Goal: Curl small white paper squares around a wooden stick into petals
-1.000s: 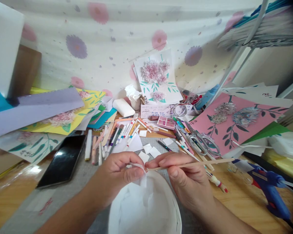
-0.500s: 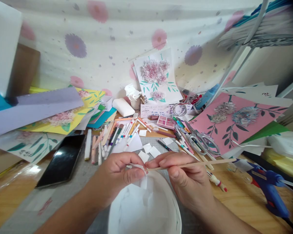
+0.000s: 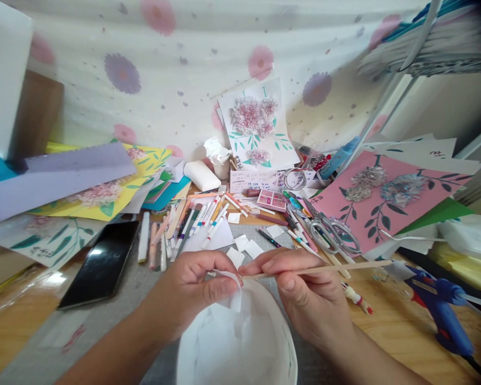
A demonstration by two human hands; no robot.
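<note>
My left hand point(image 3: 204, 280) is closed, pinching a small piece of white paper point(image 3: 233, 300) between thumb and fingers. In my right hand point(image 3: 304, 289) lies a thin wooden stick point(image 3: 340, 267), gripped between thumb and fingers and pointing out to the right. Its left end meets the paper at my left fingertips; the exact contact is hidden by the fingers. Both hands are held over the far rim of a white bowl point(image 3: 236, 347), whose inside looks pale. Several small white paper squares point(image 3: 253, 248) lie just beyond my fingers.
Markers point(image 3: 196, 222), a pink palette point(image 3: 271, 200) and scissors point(image 3: 328, 227) crowd the middle. A black phone point(image 3: 100, 264) lies left. On the right is a blue glue gun point(image 3: 441, 299). Flower pictures stand at the back point(image 3: 260, 128), right point(image 3: 388, 198) and left point(image 3: 104, 195).
Almost nothing differs. The paper in my left hand has tilted very slightly, and the stick's right end has shifted a touch outward. The view has moved slightly.
</note>
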